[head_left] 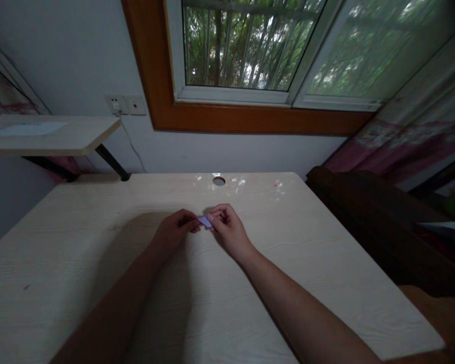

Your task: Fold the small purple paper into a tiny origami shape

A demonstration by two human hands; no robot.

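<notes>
A small pale purple piece of paper (204, 220) lies between my two hands, low over the light wooden desk (98, 263). My left hand (176, 228) pinches its left end with curled fingers. My right hand (227, 226) pinches its right end, fingers bent over it. Most of the paper is hidden by my fingertips, so its shape is unclear. Both forearms reach in from the bottom edge of the view.
A round cable hole (219, 180) sits at the desk's back edge. A raised side shelf (49, 134) with a sheet on it stands at the left. Wall sockets (125, 105), a window (250, 50), curtains and a dark chair or sofa (382, 217) on the right.
</notes>
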